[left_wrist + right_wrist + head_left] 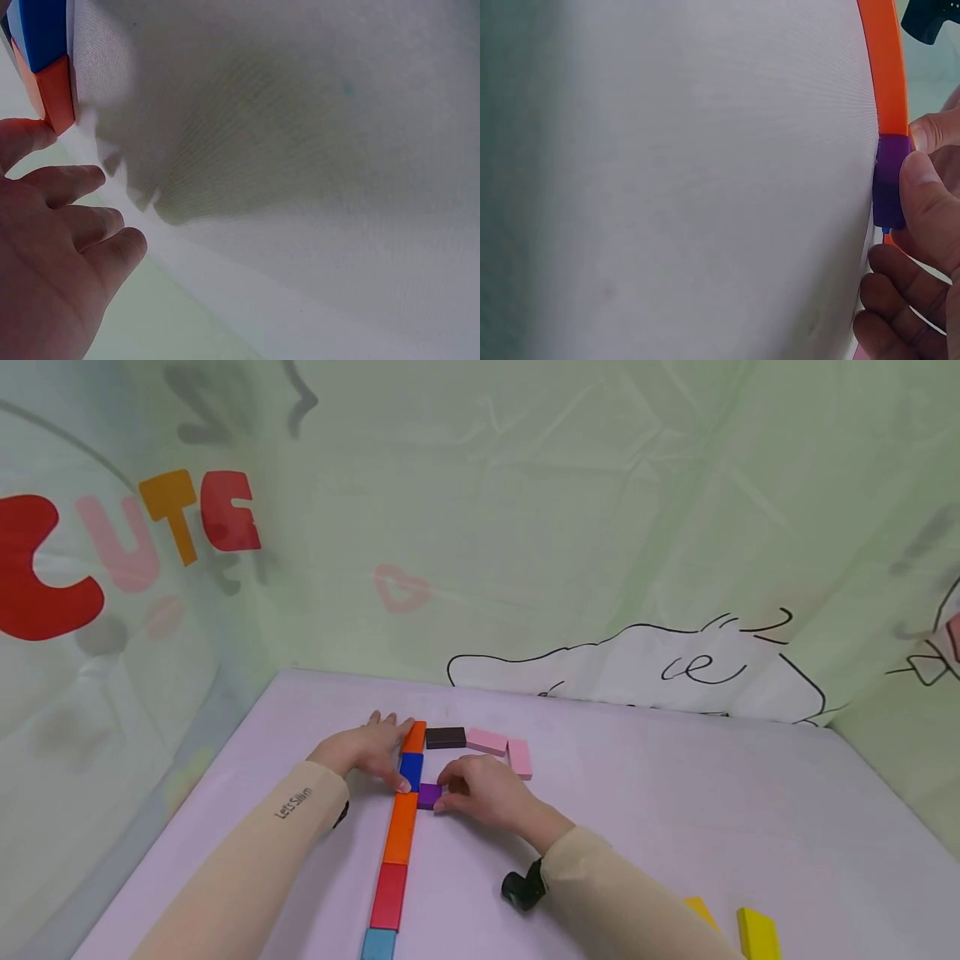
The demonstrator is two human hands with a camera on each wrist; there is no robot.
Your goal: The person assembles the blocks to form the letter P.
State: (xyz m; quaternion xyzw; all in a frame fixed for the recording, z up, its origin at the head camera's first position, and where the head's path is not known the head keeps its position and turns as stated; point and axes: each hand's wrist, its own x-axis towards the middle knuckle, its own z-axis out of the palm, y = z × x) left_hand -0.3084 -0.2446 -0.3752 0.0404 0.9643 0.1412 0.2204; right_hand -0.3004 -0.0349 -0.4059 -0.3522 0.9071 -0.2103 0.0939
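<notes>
A long row of blocks runs up the table. At its far end is an orange block (415, 737), followed by a blue block (411, 771) and a longer orange block (401, 828). My left hand (367, 751) rests along the left of the row. Its index fingertip touches the far orange block, and the thumb lies by the blue block's near end. My right hand (487, 792) pinches a small purple block (889, 180) between thumb and fingers. The purple block stands against the row's right side, where blue meets orange.
A black block (446, 738) and two pink blocks (487, 742) extend rightward from the row's far end. Nearer on the row are a red block (389, 896) and a light blue block (378, 944). Yellow blocks (759, 934) lie at the near right. Fabric walls enclose the table.
</notes>
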